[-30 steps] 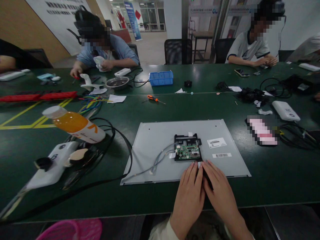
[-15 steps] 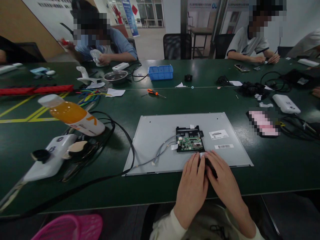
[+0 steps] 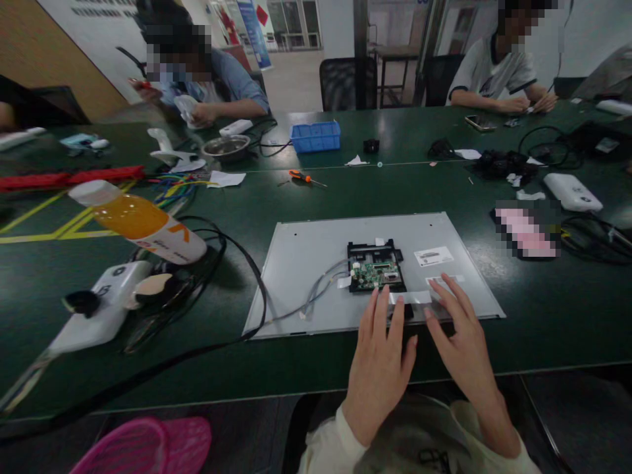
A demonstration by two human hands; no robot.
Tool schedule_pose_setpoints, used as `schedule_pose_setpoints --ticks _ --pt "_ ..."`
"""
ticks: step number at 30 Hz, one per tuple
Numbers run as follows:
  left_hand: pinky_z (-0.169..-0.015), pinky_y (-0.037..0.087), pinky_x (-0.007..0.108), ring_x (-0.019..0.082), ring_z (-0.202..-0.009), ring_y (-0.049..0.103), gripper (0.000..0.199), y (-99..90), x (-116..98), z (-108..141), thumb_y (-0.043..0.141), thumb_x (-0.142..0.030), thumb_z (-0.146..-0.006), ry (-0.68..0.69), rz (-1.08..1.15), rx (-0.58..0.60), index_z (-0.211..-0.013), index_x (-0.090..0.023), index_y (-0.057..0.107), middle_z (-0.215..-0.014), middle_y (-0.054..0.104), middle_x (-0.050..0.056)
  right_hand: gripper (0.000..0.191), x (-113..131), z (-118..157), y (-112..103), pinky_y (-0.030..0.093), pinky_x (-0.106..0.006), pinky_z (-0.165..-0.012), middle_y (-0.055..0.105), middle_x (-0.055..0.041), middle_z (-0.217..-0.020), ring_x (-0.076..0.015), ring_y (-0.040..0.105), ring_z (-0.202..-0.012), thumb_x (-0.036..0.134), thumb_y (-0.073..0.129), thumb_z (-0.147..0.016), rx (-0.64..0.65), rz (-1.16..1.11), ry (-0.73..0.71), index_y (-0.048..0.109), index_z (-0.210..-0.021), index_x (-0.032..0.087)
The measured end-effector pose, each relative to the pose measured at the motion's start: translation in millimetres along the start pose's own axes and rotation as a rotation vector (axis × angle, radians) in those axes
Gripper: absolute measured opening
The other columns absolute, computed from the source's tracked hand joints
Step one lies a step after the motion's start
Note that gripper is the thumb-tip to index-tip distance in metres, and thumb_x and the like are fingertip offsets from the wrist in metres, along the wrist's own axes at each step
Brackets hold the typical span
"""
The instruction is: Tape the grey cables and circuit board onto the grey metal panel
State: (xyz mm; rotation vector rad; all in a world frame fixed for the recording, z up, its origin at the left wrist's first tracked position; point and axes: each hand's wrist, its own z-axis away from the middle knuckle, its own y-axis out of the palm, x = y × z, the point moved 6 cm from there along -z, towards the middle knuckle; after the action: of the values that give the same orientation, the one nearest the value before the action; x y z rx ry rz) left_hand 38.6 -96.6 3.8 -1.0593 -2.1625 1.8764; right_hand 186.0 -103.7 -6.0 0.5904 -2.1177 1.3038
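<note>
A flat grey metal panel lies on the green table. On its middle sits a green circuit board in a black frame, with grey cables leading left from it. Below the board, a strip of clear tape runs across the panel beside a small black piece. My left hand is open, its straight fingertips at the tape's left end and the frame's lower edge. To the right, my right hand spreads its fingers over the panel near the tape's other end, holding nothing.
An orange drink bottle leans beside a white power bank and a long black cable. Beyond the panel are an orange screwdriver and a blue basket. A phone lies right. Two people sit opposite.
My hands, previously close together over the panel's near edge, have moved apart. The right hand has shifted right and spread its fingers, so the tape strip and black piece show between them.
</note>
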Motion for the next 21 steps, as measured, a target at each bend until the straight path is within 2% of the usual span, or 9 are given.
schedule_pose_setpoints --ticks 3,7,11,14,18,21 --pt "-0.114 0.034 0.049 0.027 -0.148 0.012 0.057 -2.8 1.2 1.2 0.045 -0.024 -0.096 -0.003 0.029 -0.039 -0.149 -0.018 0.025 -0.159 0.018 0.012 0.042 -3.4 -9.7 -1.8 0.039 -0.047 -0.109 0.049 -0.0075 -0.141 -0.0236 0.046 -0.130 0.033 0.046 -0.094 0.058 -0.009 -0.009 0.047 -0.136 0.026" --pt "-0.113 0.035 0.050 0.027 -0.147 0.015 0.057 -5.8 3.5 2.0 0.046 -0.024 -0.095 -0.024 0.064 -0.085 -0.148 -0.020 0.025 -0.158 0.020 0.013 0.045 -11.6 -24.9 2.9 0.048 -0.045 -0.098 0.056 -0.0088 -0.133 -0.0248 0.056 -0.117 0.040 0.049 -0.092 0.147 -0.035 -0.003 0.047 -0.135 0.026" --pt "-0.114 0.035 0.049 0.027 -0.147 0.015 0.055 -4.4 3.4 1.8 0.045 -0.023 -0.095 -0.022 0.069 -0.071 -0.147 -0.019 0.027 -0.157 0.022 0.013 0.045 -16.8 -34.7 13.3 0.049 -0.045 -0.092 0.064 -0.0091 -0.117 -0.0261 0.061 -0.105 0.042 0.055 -0.088 0.230 -0.014 -0.015 0.054 -0.129 0.024" --pt "-0.114 0.035 0.048 0.026 -0.147 0.015 0.054 -3.4 2.8 1.9 0.043 -0.022 -0.096 -0.014 0.069 -0.057 -0.147 -0.018 0.027 -0.157 0.023 0.013 0.044 -16.0 -36.6 18.1 0.051 -0.039 -0.081 0.068 -0.0065 -0.102 -0.0230 0.063 -0.089 0.041 0.059 -0.085 0.280 -0.042 0.009 0.058 -0.126 0.024" --pt "-0.114 0.033 0.048 0.026 -0.147 0.014 0.053 -3.1 2.9 2.0 0.043 -0.022 -0.096 -0.016 0.063 -0.049 -0.147 -0.017 0.028 -0.157 0.023 0.013 0.037 -13.7 -36.3 12.9 0.049 -0.031 -0.066 0.067 -0.0023 -0.085 -0.0170 0.059 -0.068 0.036 0.059 -0.085 0.285 -0.151 0.117 0.062 -0.121 0.024" --pt "-0.114 0.034 0.048 0.026 -0.147 0.015 0.052 -3.7 3.2 1.6 0.044 -0.023 -0.096 -0.016 0.070 -0.059 -0.146 -0.017 0.029 -0.156 0.023 0.013 0.030 -17.6 -38.4 -0.2 0.048 -0.029 -0.065 0.066 -0.0022 -0.084 -0.0162 0.059 -0.069 0.036 0.058 -0.085 0.203 -0.233 0.177 0.066 -0.111 0.023"
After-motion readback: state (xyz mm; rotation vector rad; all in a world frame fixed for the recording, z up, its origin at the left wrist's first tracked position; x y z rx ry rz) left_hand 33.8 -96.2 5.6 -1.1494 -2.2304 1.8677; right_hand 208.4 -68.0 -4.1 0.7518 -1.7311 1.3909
